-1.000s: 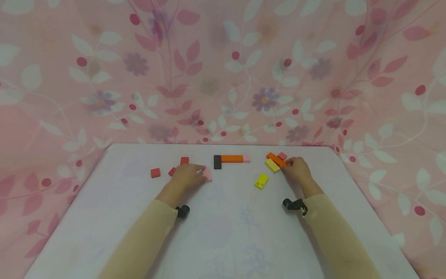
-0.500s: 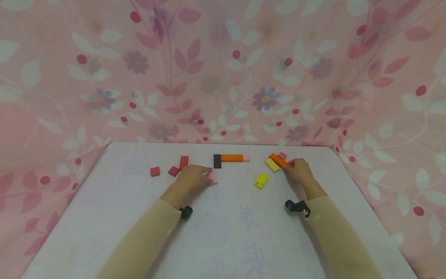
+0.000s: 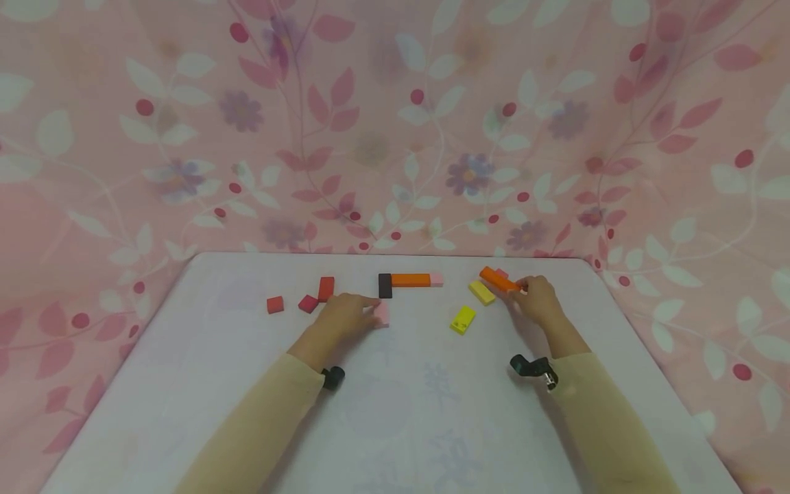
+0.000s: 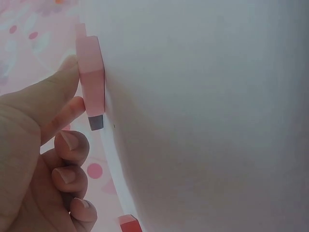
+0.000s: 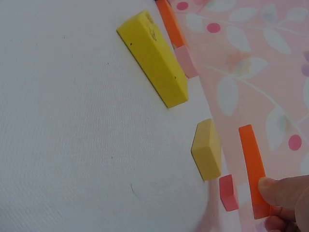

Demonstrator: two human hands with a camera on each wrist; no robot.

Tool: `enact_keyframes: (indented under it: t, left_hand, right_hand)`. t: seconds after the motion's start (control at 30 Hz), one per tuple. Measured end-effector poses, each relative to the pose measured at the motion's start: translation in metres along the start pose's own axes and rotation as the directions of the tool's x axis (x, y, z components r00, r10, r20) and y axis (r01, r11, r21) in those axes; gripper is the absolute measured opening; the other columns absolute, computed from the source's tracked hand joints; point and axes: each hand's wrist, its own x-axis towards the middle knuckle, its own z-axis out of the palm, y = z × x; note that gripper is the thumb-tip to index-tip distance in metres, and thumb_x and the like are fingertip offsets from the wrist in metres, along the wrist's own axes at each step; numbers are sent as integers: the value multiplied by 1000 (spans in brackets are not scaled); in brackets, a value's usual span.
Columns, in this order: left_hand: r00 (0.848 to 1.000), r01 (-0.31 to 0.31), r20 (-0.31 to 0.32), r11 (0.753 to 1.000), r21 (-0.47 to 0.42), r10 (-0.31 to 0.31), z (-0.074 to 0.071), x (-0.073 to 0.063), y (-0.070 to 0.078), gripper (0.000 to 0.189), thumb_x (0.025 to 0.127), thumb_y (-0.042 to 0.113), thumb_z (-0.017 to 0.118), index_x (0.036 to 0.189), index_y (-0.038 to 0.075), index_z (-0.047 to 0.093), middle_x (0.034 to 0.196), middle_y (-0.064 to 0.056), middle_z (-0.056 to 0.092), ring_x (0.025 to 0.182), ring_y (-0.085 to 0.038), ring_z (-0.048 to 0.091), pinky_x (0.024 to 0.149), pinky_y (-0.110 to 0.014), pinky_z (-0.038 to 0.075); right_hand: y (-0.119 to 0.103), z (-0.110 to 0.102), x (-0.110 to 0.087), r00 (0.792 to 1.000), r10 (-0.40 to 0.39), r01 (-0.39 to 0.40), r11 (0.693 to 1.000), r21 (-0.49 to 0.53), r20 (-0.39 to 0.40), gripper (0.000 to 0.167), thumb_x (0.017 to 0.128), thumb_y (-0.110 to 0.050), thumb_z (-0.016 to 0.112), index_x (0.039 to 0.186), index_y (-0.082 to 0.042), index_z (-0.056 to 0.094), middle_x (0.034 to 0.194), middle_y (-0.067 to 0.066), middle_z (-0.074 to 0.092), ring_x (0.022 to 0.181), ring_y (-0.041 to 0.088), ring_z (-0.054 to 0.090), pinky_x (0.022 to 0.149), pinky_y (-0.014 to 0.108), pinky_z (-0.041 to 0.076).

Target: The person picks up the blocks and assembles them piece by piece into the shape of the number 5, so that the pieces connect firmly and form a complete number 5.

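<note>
My left hand pinches a pink block between thumb and index finger, its other fingers curled in the left wrist view. The far end of that block is right at the near end of a black block. Extending right from the black block are a flat orange block and a small light pink block. On the right, my right hand grips one end of a second orange block, which is raised above the table in the right wrist view.
Near the right hand lie a pale yellow block, a bright yellow block and a small pinkish-red block. Several red pieces, among them a red block, are left of the left hand. A floral curtain hangs behind the table.
My left hand has slid the pink block rightward to the black block's near end. My right hand has lifted the second orange block and moved slightly right.
</note>
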Motion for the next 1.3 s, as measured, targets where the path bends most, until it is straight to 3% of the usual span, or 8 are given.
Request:
enact_keyframes:
  t: [0.23, 0.53, 0.7, 1.07, 1.3]
  left_hand:
    - [1000, -14, 0, 1000, -10, 14, 2, 1, 1, 50, 95, 43, 66, 143, 34, 56, 143, -7, 57, 133, -33, 48, 108, -52, 41]
    - [1000, 6, 19, 999, -48, -5, 3, 2, 5, 52, 95, 44, 66, 144, 36, 54, 142, -5, 57, 133, -32, 47, 107, -52, 42]
    - [1000, -9, 8, 1000, -23, 9, 4, 2, 7, 49, 96, 43, 66, 143, 37, 56, 141, -5, 58, 133, -32, 48, 108, -51, 40]
    - [999, 31, 21, 998, -58, -29, 0, 0, 12, 50, 94, 45, 67, 142, 37, 56, 143, -5, 57, 133, -32, 46, 110, -53, 37]
    - [1000, 16, 23, 999, -30, -15, 0, 1, 12, 51, 94, 44, 68, 143, 36, 56, 143, -5, 57, 133, -32, 47, 110, -53, 38]
  right_hand:
    - [-14, 1, -5, 999, -37, 36, 999, 36, 12, 43, 100, -20, 61, 127, 14, 57, 123, 32, 50, 112, 45, 48, 103, 58, 40]
    - [-38, 18, -10, 993, -109, 106, 992, 63, 43, 36, 97, -18, 65, 121, 9, 63, 116, 26, 54, 102, 39, 51, 92, 51, 46]
    - [-53, 28, -14, 984, -147, 139, 987, 83, 98, 35, 97, -19, 67, 121, 7, 64, 117, 23, 57, 100, 35, 52, 93, 49, 47]
    - [-84, 46, -21, 953, -219, 203, 975, 94, 209, 32, 96, -22, 68, 121, -2, 66, 115, 14, 56, 100, 29, 51, 93, 44, 48]
    - [-94, 54, -24, 944, -242, 219, 968, 120, 226, 31, 97, -23, 68, 120, -2, 66, 117, 14, 55, 107, 29, 51, 97, 46, 47]
